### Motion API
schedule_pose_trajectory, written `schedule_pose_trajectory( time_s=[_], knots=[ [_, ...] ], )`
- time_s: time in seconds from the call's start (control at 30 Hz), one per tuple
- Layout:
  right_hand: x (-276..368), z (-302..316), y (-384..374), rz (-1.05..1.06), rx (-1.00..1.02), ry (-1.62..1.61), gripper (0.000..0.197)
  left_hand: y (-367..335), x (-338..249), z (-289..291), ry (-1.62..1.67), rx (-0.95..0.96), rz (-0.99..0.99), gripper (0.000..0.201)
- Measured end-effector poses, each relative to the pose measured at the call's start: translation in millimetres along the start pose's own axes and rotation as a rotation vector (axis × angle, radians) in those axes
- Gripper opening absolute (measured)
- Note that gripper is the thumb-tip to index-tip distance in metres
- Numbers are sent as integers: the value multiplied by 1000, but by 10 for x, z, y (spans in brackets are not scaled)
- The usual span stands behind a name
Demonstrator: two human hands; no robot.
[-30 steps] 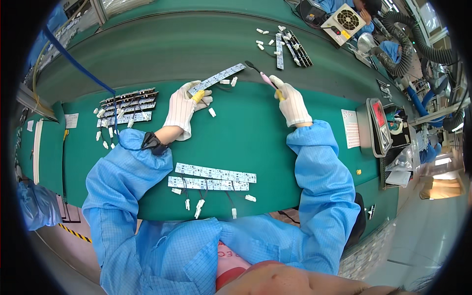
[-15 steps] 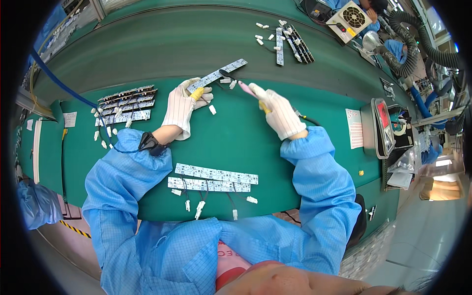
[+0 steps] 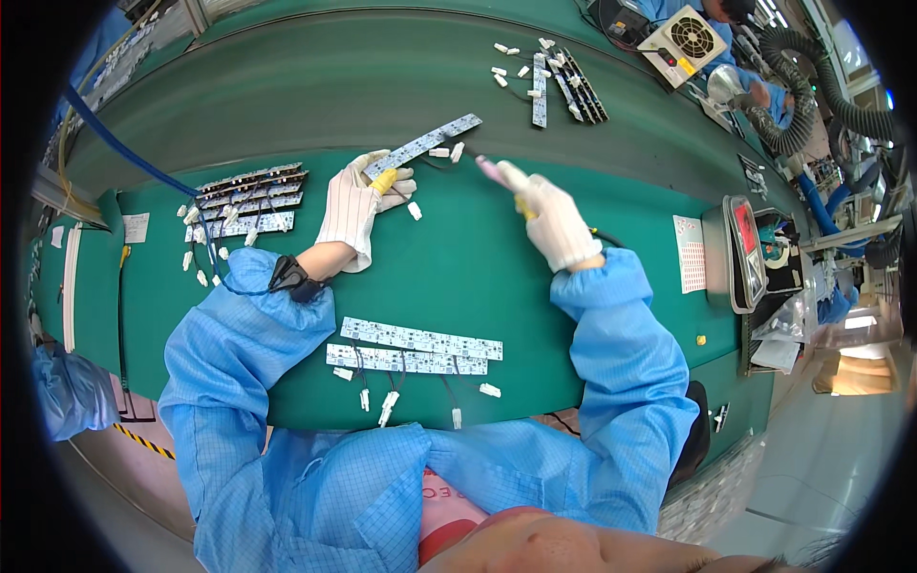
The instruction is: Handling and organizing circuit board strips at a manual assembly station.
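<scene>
My left hand [image 3: 351,208], in a striped white glove with yellow at a fingertip, is closed on the near end of a long narrow circuit board [image 3: 430,143]. The board slants up to the right, and white connectors [image 3: 457,152] hang from it on dark wires. My right hand [image 3: 556,222], gloved the same way, grips a pink-handled brush [image 3: 493,172]. The brush's dark head is smeared by motion beside the board's far half; whether it touches cannot be told. Two more circuit boards [image 3: 420,339] with wired connectors lie between my forearms.
Several wired boards [image 3: 246,222] stand left on the green mat [image 3: 468,267]; another group [image 3: 571,86] sits at the back. To the right are a label sheet [image 3: 689,253], a metal tin [image 3: 734,253] and a white fan unit [image 3: 682,44]. A blue hose [image 3: 124,148] crosses the left side.
My right hand has moved slightly right, drawing the brush head from over the board toward its right side. The left hand and its board stay nearly still.
</scene>
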State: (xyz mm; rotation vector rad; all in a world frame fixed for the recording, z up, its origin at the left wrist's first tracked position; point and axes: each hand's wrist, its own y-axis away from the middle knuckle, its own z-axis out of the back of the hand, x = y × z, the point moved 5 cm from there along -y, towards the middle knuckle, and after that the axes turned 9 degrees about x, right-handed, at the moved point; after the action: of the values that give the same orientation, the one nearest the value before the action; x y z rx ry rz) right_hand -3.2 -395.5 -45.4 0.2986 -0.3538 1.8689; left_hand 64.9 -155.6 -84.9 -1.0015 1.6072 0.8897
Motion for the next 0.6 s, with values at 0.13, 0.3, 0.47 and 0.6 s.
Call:
schedule_pose_trajectory(
  time_s=[0.13, 0.3, 0.47, 0.6],
  knots=[
    [204, 261, -69, -96, 31, 17, 61, 32, -27, -5, 16, 8, -12, 39],
    [152, 38, -17, -34, 12, 71, 60, -17, -5, 30, -122, 30, -25, 40],
    [-13, 298, -128, -202, -28, 108, 61, -7, -25, 0, 78, 18, -33, 39],
    [187, 73, -46, 51, -41, 70, 58, 16, -75, -28, -11, -7, 12, 38]
  ],
)
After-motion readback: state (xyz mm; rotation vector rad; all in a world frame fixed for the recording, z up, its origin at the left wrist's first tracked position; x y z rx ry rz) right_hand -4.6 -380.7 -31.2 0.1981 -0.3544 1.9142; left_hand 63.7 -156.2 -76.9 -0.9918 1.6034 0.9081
